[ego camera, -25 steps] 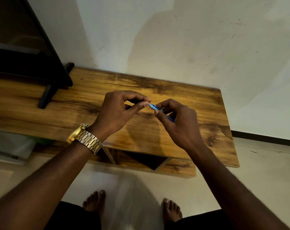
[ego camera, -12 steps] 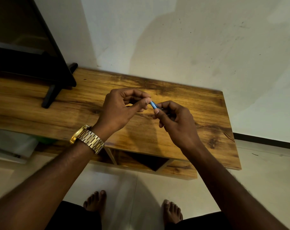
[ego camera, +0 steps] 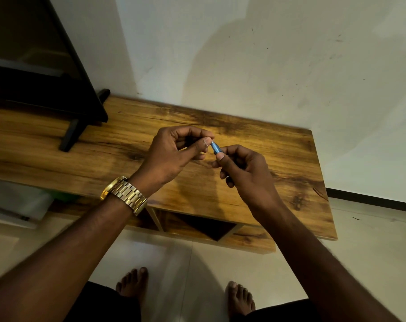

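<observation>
A small blue cylinder with a silvery tip is held above the wooden TV stand. My right hand pinches its lower end between thumb and curled fingers, and most of its length is hidden in that hand. My left hand, with a gold watch on the wrist, has its thumb and forefinger at the silvery tip, the other fingers curled. I cannot tell what the blue object is.
A black television on a black foot stands on the left part of the stand. An open compartment shows under the top. A white wall rises behind. My bare feet stand on pale floor tiles.
Less of the blue object shows than one second ago, as my right hand has slid up along it. Both hands have stayed together above the stand; the view has drifted slightly.
</observation>
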Available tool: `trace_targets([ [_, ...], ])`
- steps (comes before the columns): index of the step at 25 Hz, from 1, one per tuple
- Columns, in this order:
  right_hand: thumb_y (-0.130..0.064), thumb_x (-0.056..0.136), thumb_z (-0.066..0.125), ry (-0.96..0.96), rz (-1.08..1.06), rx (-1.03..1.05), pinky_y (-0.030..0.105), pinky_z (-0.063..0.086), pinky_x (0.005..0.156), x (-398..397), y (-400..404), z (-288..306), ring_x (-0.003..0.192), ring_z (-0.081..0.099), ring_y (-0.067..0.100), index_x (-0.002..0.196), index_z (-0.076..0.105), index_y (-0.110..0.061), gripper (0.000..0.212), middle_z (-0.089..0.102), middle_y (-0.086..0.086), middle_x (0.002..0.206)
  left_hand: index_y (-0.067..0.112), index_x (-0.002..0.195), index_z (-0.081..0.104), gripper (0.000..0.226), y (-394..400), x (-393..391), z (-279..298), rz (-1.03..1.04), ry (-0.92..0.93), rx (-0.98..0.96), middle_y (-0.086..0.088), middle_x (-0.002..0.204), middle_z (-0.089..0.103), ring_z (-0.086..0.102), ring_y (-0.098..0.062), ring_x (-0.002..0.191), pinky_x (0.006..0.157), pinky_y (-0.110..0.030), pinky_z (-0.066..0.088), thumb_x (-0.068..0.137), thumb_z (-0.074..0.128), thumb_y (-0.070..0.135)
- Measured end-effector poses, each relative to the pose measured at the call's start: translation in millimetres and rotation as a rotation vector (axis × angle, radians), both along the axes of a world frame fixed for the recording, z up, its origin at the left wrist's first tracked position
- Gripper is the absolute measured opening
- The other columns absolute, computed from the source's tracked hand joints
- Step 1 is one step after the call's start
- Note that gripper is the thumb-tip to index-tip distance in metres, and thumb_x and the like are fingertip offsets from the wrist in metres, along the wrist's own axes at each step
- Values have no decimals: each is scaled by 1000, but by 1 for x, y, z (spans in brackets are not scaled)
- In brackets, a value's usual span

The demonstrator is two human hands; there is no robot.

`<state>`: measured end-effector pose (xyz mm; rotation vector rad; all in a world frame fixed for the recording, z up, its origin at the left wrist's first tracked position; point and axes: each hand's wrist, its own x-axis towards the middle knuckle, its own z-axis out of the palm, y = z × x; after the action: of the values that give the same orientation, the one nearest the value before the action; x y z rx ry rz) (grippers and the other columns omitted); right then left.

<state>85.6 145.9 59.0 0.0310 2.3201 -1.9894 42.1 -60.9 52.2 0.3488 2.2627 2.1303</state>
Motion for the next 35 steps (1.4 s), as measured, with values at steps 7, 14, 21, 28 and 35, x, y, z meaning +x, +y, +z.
trace_targets([
  [7,-11,102,73,-102,-229,22,39,65,81,-16,3,-17,91,79,22,114,78,-21,16,82,7,98,16,105,86,12,-36,-8,-15,195,40,-794,7,88,80,75,1,74,74,-7,56,95,82,14],
  [14,-22,92,89,58,-185,495,5,54,64,-27,-20,-52,67,69,-9,109,75,-22,22,72,-17,79,21,104,85,18,-38,-6,-38,146,-73,-958,4,92,81,75,-11,83,85,-35,65,86,91,22],
  [21,-22,91,90,161,-97,652,13,55,67,-29,-19,-61,70,66,-2,105,79,-17,18,71,-13,81,24,95,86,7,-35,-5,-41,153,-54,-999,5,89,81,76,-11,85,84,-38,66,89,90,24],
  [28,-32,99,78,69,-254,908,33,59,83,-31,27,-42,106,76,28,129,80,-18,33,81,11,116,26,80,79,16,-39,-7,-45,192,-147,-897,9,77,77,73,-4,73,81,-31,65,82,95,22],
  [35,-33,102,76,21,-153,935,47,61,86,-26,30,-49,103,69,26,114,79,-15,22,73,10,114,25,85,81,14,-34,-8,-31,199,-155,-661,16,69,74,68,10,57,63,-10,53,82,95,22],
])
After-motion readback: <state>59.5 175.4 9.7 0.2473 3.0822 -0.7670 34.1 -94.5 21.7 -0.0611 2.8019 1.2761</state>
